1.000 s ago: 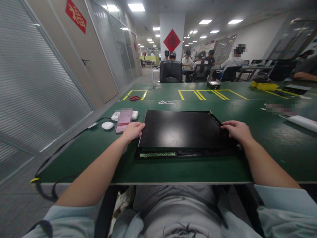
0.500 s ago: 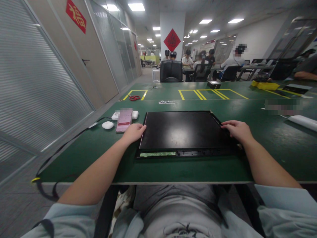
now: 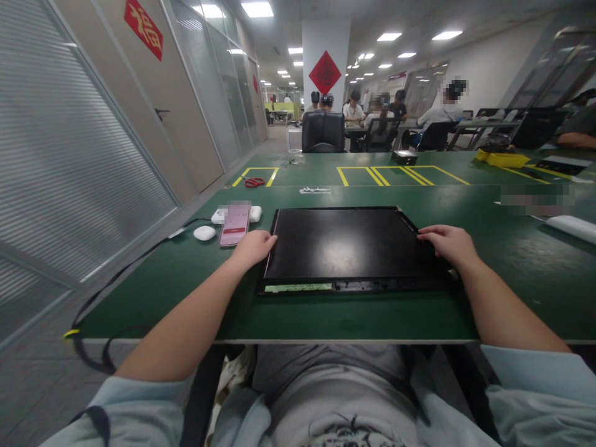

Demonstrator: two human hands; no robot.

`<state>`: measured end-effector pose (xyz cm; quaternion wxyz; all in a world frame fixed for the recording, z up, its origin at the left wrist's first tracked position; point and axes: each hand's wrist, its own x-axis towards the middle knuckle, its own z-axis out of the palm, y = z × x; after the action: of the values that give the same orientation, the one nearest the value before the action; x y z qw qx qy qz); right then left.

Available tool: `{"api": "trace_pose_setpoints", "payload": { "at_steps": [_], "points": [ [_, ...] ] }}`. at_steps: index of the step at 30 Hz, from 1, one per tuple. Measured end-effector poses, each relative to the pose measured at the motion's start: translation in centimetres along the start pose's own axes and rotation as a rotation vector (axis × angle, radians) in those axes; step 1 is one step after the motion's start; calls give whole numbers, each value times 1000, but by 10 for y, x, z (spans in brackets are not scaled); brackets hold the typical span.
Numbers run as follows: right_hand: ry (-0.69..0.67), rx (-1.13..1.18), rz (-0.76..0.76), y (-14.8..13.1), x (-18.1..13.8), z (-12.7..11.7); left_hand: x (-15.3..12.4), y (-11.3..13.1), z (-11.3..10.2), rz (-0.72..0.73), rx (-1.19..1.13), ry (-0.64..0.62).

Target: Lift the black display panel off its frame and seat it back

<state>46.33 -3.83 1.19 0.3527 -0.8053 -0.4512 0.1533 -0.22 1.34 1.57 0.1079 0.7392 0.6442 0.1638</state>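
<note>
A dark, flat display panel (image 3: 342, 245) lies in a thin black frame (image 3: 395, 286) on the green table. Along the frame's near side shows a green circuit strip (image 3: 298, 287). My left hand (image 3: 254, 247) grips the panel's left edge, fingers closed, their tips partly hidden. On the opposite side my right hand (image 3: 449, 244) pinches the panel's right edge between thumb and fingers. The panel's near edge sits short of the frame's near edge, so the strip is uncovered.
Left of the panel are a phone (image 3: 234, 225) on a white power strip (image 3: 254, 213) and a white rounded case (image 3: 204, 233). Farther off lie red-handled scissors (image 3: 254, 182), small white pieces (image 3: 315, 190), a black box (image 3: 404, 157) and a yellow tray (image 3: 500, 159). People sit at tables behind.
Both hands keep their hold at the panel's sides, and the panel stays in its frame. The whole view has shifted very slightly.
</note>
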Motion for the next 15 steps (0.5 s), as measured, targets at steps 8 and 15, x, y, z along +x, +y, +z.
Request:
{"api": "trace_pose_setpoints", "payload": {
  "at_steps": [8,15],
  "points": [
    [0,5,10,0,-1,0,5,7,-2,-3,37,-31],
    [15,-56,-46,4,5,2,12,7,-9,-92,-35,-160]
  ]
}}
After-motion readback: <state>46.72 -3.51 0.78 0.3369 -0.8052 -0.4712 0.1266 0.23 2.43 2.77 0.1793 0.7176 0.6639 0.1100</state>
